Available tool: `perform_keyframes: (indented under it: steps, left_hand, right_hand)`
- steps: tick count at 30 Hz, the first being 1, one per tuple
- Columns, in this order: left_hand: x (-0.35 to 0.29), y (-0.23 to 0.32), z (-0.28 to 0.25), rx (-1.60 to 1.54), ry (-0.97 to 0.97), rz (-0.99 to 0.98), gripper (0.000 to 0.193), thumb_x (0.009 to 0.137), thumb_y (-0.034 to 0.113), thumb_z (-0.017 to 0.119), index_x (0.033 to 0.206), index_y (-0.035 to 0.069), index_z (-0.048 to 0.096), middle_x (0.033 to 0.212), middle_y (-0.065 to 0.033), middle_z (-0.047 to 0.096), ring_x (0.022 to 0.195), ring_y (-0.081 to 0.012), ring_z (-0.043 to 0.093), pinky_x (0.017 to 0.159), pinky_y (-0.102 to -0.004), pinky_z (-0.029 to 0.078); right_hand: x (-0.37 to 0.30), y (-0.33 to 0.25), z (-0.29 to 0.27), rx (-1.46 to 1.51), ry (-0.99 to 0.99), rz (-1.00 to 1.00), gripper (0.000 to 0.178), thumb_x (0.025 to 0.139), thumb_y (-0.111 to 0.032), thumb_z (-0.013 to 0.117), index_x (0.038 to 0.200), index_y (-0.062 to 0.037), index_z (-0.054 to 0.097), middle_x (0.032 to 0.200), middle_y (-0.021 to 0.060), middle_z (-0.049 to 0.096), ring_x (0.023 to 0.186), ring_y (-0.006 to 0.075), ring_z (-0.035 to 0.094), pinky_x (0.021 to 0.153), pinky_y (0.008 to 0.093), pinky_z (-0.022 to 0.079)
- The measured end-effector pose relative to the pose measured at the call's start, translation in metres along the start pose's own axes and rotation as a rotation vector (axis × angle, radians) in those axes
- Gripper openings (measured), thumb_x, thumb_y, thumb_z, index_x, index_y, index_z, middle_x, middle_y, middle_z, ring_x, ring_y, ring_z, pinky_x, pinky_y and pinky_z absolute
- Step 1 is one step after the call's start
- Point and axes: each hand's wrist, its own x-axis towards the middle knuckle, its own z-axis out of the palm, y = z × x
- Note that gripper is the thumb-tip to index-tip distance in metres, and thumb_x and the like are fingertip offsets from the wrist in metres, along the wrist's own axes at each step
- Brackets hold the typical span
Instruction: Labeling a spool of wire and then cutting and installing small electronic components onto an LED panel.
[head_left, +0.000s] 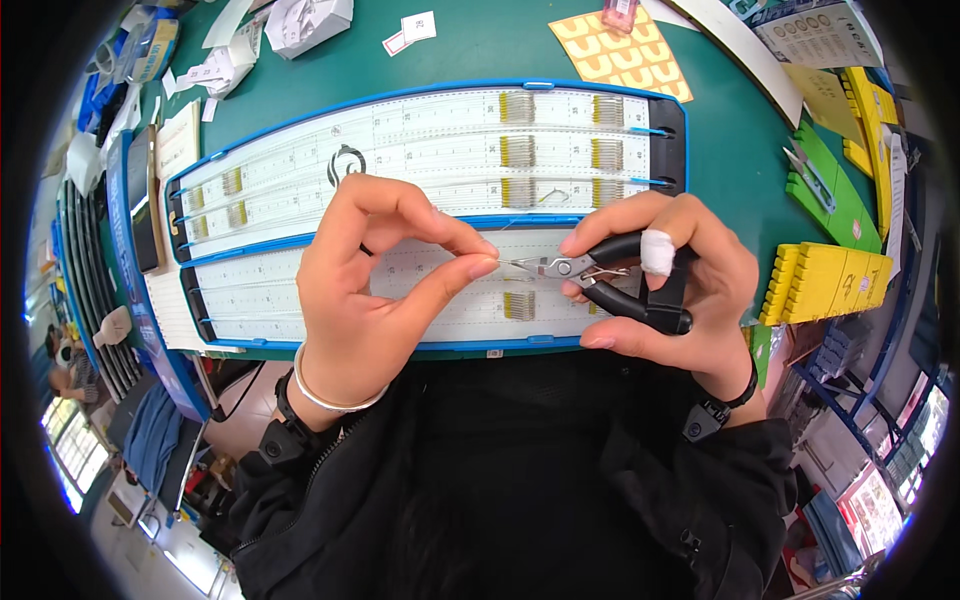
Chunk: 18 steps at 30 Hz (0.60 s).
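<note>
In front of me lies an open fishing-rig box point(430, 150) with blue edges and a white ruled inside. Thin lines run along its length, with rows of small spring-like pins point(517, 152) standing in it. My left hand point(370, 285) is closed in a pinch on a thin line, whose end is too fine to make out. My right hand point(690, 270), one finger wrapped in white tape, grips small black-handled pliers point(650, 300). Their metal jaws point left and nearly meet my left fingertips. A loose curl of line point(553, 196) lies in the far half of the box.
Yellow notched foam boards point(825, 284) and a green board point(830, 190) with small scissors point(808, 180) lie at the right. A sticker sheet point(622, 55) and paper slips point(418, 27) lie beyond the box. A phone point(146, 215) rests at the left.
</note>
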Motion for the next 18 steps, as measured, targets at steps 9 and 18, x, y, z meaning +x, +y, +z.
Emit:
perform_keyframes:
  steps: [9, 18]
  left_hand:
    - [0.003, 0.0, -0.033, 0.436, -0.341, 0.364, 0.035, 0.074, 0.007, 0.084, 0.105, 0.006, 0.068, 0.109, -0.0086, 0.073, 0.105, -0.027, 0.067, 0.1, -0.0419, 0.043]
    - [-0.011, 0.002, -0.033, 0.888, -0.567, 0.341, 0.056, 0.082, 0.057, 0.059, 0.125, 0.024, 0.07, 0.142, -0.0051, 0.056, 0.136, -0.037, 0.043, 0.11, -0.0551, 0.03]
  right_hand:
    - [-0.007, 0.003, 0.003, -0.156, 0.093, -0.046, 0.033, 0.071, 0.005, 0.079, 0.079, -0.0025, 0.048, 0.087, 0.0216, 0.071, 0.077, 0.021, 0.071, 0.066, 0.0266, 0.054]
    - [-0.004, -0.004, -0.006, -0.327, -0.053, -0.045, 0.025, 0.073, 0.006, 0.066, 0.077, -0.0043, 0.044, 0.09, 0.0245, 0.072, 0.073, 0.0206, 0.069, 0.065, 0.0266, 0.054]
